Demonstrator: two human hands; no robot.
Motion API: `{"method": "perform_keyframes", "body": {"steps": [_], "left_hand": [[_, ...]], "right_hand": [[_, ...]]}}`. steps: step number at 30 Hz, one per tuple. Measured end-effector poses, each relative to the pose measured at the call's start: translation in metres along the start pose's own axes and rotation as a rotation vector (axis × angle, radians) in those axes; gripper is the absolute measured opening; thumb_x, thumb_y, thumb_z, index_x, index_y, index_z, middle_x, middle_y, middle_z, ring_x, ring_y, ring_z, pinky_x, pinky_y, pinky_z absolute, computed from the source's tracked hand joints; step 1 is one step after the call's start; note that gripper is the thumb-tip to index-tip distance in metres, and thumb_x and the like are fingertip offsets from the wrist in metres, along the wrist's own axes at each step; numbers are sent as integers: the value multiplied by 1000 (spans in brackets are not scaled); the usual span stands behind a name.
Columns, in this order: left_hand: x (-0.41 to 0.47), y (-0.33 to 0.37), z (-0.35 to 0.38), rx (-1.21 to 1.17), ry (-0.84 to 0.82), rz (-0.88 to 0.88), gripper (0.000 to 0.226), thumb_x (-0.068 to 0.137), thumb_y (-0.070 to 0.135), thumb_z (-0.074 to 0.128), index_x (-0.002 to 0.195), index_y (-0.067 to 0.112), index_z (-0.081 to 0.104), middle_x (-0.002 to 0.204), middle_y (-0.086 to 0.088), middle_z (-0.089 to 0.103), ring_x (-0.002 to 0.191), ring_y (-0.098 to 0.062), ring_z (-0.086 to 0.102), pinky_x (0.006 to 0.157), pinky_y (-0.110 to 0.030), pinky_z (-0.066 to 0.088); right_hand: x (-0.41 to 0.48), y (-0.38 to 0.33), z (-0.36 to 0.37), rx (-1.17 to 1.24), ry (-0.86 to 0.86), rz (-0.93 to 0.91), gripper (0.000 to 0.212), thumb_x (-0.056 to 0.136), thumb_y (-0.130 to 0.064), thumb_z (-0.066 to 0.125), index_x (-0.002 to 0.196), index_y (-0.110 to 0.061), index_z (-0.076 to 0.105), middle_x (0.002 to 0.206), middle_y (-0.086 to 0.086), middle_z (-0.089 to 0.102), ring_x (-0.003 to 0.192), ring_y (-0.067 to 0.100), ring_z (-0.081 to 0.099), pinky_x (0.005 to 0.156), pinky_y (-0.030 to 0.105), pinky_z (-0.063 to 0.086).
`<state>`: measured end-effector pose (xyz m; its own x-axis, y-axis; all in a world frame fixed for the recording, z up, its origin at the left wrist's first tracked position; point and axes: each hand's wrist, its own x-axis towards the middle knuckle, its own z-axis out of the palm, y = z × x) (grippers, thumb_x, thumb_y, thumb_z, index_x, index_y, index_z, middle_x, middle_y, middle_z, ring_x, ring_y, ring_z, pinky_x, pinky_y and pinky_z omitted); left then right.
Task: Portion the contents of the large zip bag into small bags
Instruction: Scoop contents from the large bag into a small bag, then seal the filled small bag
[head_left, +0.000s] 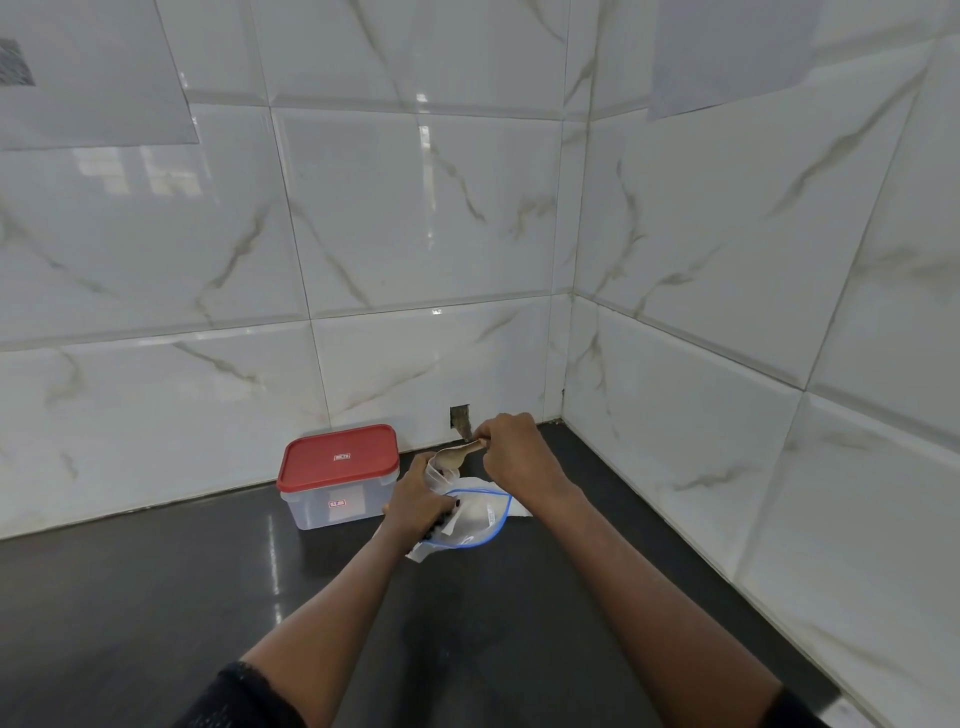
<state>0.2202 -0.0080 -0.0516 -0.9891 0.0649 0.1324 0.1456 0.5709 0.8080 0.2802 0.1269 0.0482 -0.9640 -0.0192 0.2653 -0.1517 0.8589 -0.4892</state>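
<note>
The large zip bag (480, 517), blue-edged, lies just below the middle of the frame on the dark counter (156, 597); the left hand (415, 501) curls around a small clear bag (434, 474) at the large bag's left edge; the right hand (511, 447), fingers closed, grips a wooden spoon (451, 458) whose bowl is at the small bag's mouth; a red-lidded container (337, 478) stands just left

The single head-worn wide-angle camera sits above the near edge of the counter (156, 597), faces forward and down into the wall corner (567, 338), and views the left hand (415, 501) and right hand (511, 452) at full arm's length from the lens, small and just below the frame centre.
</note>
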Motion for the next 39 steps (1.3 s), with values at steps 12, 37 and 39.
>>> {"method": "perform_keyframes", "body": {"steps": [12,37,39], "left_hand": [[3,-4,-2,-76,7,2,54,68,10,73,116,18,49,103,1,61,92,-17,56,74,-24,42],[-5,30,-11,-487,-319,28,37,95,55,20,98,30,47,89,-11,54,71,-16,50,63,-18,46],[-4,44,-5,-503,-303,58,31,101,38,20,95,26,48,81,-3,54,66,-6,48,55,-10,44]], "right_hand": [[-12,7,-25,142,-65,332,20,83,-4,41,66,-4,49,52,9,54,47,17,55,42,19,37],[-38,24,61,573,218,242,30,84,-44,64,93,-16,62,85,-9,59,85,8,58,79,26,53],[-35,22,58,627,187,267,33,83,-40,68,104,-16,59,91,-9,59,89,6,59,82,20,51]]}}
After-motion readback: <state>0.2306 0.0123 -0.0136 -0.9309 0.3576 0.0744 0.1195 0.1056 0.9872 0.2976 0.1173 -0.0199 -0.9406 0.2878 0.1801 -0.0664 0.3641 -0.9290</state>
